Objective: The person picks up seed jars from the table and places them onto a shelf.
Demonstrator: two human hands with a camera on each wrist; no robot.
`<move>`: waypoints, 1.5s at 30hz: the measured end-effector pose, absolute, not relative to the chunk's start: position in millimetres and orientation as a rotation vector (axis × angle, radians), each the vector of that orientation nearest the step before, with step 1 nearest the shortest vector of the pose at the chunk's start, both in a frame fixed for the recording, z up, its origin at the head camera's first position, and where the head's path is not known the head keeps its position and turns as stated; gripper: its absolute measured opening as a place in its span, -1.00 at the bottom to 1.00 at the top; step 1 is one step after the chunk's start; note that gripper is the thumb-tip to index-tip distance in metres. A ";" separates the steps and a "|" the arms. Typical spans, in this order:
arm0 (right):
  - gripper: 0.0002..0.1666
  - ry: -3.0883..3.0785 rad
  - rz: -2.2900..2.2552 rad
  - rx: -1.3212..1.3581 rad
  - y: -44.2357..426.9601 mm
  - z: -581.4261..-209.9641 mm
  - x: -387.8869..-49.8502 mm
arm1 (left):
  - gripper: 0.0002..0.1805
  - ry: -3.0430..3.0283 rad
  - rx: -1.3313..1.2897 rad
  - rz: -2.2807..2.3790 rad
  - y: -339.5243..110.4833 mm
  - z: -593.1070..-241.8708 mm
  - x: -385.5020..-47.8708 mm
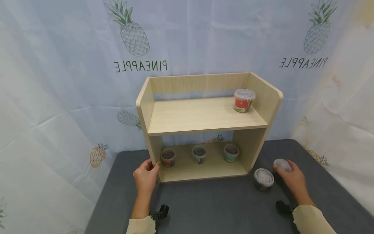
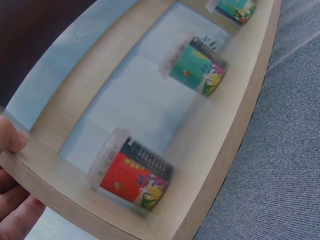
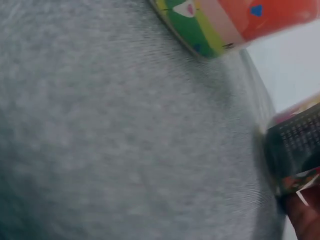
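In the right grip [image 1: 293, 182], a lidded plastic tub [image 1: 282, 165] is pinched at the right of the dark worktop [image 1: 216, 208], near a second lidded tub [image 1: 264, 177]; the wooden shelf unit [image 1: 201, 117] is clasped at its left edge by the left grip [image 1: 146, 177]. Probably light, smooth and dentable, the held tub is best taken by its wall.

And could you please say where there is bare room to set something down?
Free: the upper shelf left of its red cup, and the tabletop between the forearms, before the shelf unit. Crowded: right of the unit, where one cup stands beside another cup in the right fingers. The lower shelf is tighter, holding three cups.
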State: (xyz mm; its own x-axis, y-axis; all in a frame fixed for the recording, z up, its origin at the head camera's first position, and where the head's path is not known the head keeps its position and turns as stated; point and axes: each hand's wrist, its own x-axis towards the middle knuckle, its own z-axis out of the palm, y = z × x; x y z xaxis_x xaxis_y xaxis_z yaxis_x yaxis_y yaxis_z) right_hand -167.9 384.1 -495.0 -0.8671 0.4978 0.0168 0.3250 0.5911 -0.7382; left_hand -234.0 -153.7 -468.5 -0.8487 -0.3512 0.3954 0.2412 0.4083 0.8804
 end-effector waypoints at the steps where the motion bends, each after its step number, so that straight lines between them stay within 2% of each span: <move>1: 0.09 -2.564 1.152 -0.678 383.1 -497.5 -167.1 | -0.75 -2.135 0.091 -1.459 -153.7 -467.8 -234.3; 10: 0.11 -2.403 1.246 -0.663 378.0 -515.0 -162.4 | -0.76 -2.128 0.086 -1.432 -153.6 -464.4 -233.5; 24: 0.09 -2.426 1.191 -0.638 382.7 -519.1 -167.7 | -0.74 -2.117 0.102 -1.429 -154.8 -461.6 -233.5; 31: 0.17 -2.423 1.247 -0.604 381.8 -521.1 -165.8 | -0.74 -2.138 0.120 -1.432 -153.9 -463.0 -232.8; 40: 0.05 -2.387 1.231 -0.650 379.3 -523.4 -164.7 | -0.74 -2.151 0.133 -1.452 -152.4 -463.3 -233.2; 45: 0.05 -2.378 1.260 -0.679 379.4 -525.4 -164.0 | -0.73 -2.158 0.134 -1.463 -151.9 -464.7 -233.4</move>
State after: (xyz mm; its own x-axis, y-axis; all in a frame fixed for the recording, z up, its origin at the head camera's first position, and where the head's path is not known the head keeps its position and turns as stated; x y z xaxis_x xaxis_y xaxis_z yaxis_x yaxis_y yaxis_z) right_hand -164.0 379.4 -525.4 -0.8178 0.5681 0.0923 0.2427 0.4859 -0.8397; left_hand -233.4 -151.9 -464.7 -0.8574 -0.3629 0.3649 0.2045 0.4104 0.8887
